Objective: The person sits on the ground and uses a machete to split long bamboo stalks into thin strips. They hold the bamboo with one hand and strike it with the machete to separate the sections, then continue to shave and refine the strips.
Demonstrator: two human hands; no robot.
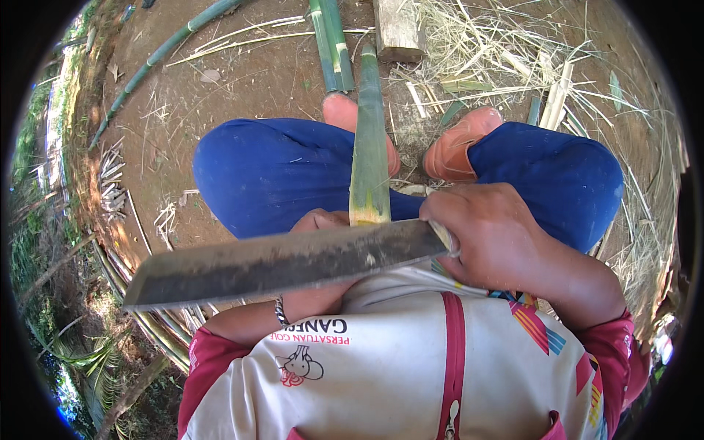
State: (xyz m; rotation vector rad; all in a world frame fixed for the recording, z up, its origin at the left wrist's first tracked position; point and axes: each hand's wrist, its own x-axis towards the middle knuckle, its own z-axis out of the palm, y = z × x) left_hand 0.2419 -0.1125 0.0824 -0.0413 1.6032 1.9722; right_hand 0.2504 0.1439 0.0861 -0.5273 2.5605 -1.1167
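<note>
My right hand (484, 233) is closed round the handle of a machete (286, 262). Its broad, dark-stained blade points left, held crosswise in front of my torso. A green bamboo piece (370, 147) lies lengthwise between my knees, its pale, yellowish near end meeting the blade's upper edge in this view. Beside that end is my left hand (323, 220), curled against the bamboo. The blade covers most of its fingers and their grip. Whether the blade touches the bamboo cannot be made out.
My knees in blue trousers (271, 172) and orange shoes (458, 143) flank the bamboo. Ahead lie green bamboo poles (334, 44), a wooden block (398, 33) and a heap of pale shavings (484, 44). A long bamboo pole (154, 59) curves across the far left.
</note>
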